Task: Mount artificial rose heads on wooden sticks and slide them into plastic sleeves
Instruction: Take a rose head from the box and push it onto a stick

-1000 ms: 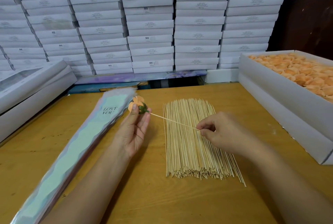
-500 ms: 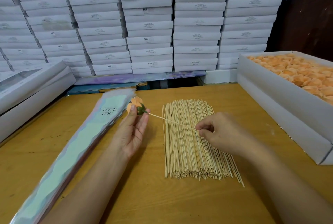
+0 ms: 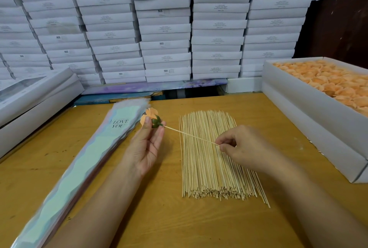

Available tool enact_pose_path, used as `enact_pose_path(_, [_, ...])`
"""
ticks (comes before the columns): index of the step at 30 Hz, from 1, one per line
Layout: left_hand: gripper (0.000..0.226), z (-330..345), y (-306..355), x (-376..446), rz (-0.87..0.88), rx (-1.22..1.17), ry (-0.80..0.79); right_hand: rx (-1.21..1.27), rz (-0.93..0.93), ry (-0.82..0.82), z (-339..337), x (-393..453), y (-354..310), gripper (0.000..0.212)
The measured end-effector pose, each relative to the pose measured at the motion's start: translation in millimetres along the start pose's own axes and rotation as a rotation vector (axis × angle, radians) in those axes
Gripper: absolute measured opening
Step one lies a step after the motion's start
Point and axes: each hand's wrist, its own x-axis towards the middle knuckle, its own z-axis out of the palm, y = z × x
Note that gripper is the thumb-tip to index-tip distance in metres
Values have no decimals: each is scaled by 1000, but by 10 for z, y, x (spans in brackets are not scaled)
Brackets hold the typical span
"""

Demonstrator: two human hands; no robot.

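Orange rose head (image 3: pixel 149 116) pinched in left hand (image 3: pixel 145 146), right hand (image 3: pixel 244 147) pinching wooden stick (image 3: pixel 191 135) entering its green base, above stick pile (image 3: pixel 214 156) on tabletop (image 3: pixel 163 219).

Stacked white boxes (image 3: pixel 163 28) stand behind the wooden table (image 3: pixel 39 168).

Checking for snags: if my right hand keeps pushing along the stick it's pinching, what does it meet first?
Probably the rose head held by the left hand: the stick in the right hand points straight at its green base. Nothing else appears to lie between.
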Motion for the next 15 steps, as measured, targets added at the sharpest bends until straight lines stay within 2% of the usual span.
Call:
enact_pose_path(5, [34, -12, -3, 14, -2, 3, -7, 5, -3, 3, 6, -11, -3, 19])
enact_pose_path(10, [19, -20, -4, 19, -5, 35, -15, 3, -1, -1, 8, -18, -17, 20])
enact_pose_path(15, [18, -9, -6, 8, 8, 40, -8, -8, -12, 7, 18, -25, -51, 20])
